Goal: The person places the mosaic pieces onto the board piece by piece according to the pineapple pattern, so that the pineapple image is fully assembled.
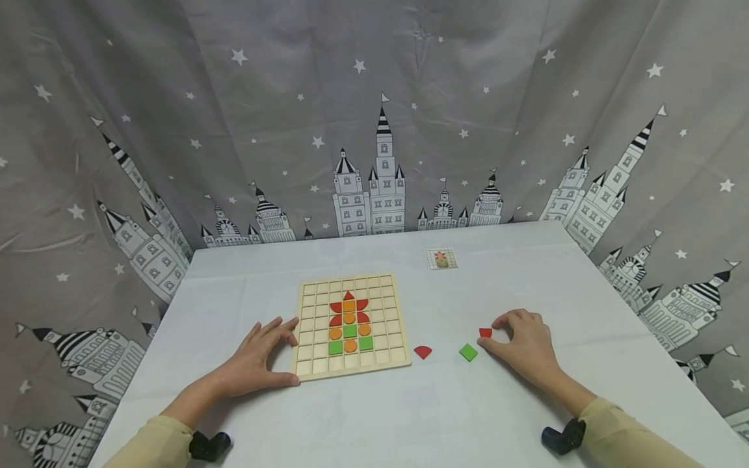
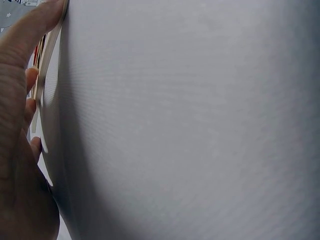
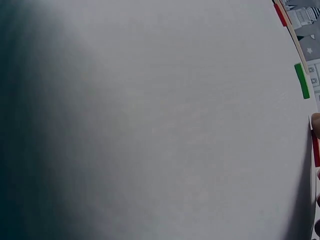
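Observation:
In the head view my left hand (image 1: 257, 357) rests against the left side of a wooden grid board (image 1: 383, 335), thumb at the near corner and fingers spread along the edge. Red, orange and green tiles form a figure on its squares. My right hand (image 1: 526, 348) has thumb and index finger at opposite sides of a small red tile (image 1: 486, 333), pinching it close to the cloth; its full outline is partly covered. A green square tile (image 1: 468, 352) lies just left of that hand. Between it and the board is a red quarter-circle tile (image 1: 423, 351).
A small picture card (image 1: 441, 259) with a similar coloured figure on a grid lies beyond the board, toward the back. White cloth (image 1: 374, 422) covers the table. A grey curtain (image 1: 281, 78) printed with castles and stars hangs behind and at both sides.

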### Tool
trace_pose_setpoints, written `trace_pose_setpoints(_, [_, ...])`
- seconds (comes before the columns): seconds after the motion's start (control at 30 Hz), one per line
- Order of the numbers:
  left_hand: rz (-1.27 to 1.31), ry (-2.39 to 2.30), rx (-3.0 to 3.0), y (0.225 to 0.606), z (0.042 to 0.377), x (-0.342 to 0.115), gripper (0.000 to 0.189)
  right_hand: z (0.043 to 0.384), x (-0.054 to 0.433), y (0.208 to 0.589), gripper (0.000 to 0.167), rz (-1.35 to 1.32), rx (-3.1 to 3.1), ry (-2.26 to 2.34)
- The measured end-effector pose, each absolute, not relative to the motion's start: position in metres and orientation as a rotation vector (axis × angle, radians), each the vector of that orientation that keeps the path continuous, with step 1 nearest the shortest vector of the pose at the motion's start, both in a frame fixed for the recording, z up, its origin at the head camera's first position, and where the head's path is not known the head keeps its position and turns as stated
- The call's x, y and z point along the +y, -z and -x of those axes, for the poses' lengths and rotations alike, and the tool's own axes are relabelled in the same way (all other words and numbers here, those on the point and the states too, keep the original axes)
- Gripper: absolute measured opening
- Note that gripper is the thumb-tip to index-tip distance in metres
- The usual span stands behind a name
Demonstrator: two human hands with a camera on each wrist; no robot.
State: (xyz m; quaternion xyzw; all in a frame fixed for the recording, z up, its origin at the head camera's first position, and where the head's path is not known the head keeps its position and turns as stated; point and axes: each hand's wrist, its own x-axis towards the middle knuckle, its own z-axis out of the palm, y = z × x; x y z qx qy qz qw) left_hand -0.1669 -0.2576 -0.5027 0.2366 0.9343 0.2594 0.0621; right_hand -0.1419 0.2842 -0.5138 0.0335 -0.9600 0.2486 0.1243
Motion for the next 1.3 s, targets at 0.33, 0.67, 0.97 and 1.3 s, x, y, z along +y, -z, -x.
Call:
trace_pose_setpoints(0.33, [-0.746,-0.803,2.831,0.504,0.164,-0.258,0.067,0.140,0.281,0.514,0.036,-0.077,-2.795,-0.706])
trace_pose_setpoints(0.67, [-0.718,-0.794,2.832,0.505,0.163,-0.257,0.067,0.137,0.280,0.513,0.033,-0.060,-2.771,-0.749])
trace_pose_setpoints(0.97, [-0.757,-0.820,2.843,0.505,0.159,-0.257,0.064,0.138,0.275,0.510,0.031,-0.109,-2.739,-0.752])
trace_pose_setpoints(1.3, [-0.711,-0.780,2.820,0.500,0.166,-0.256,0.066,0.144,0.204,0.482,0.023,-0.284,-2.723,-0.894])
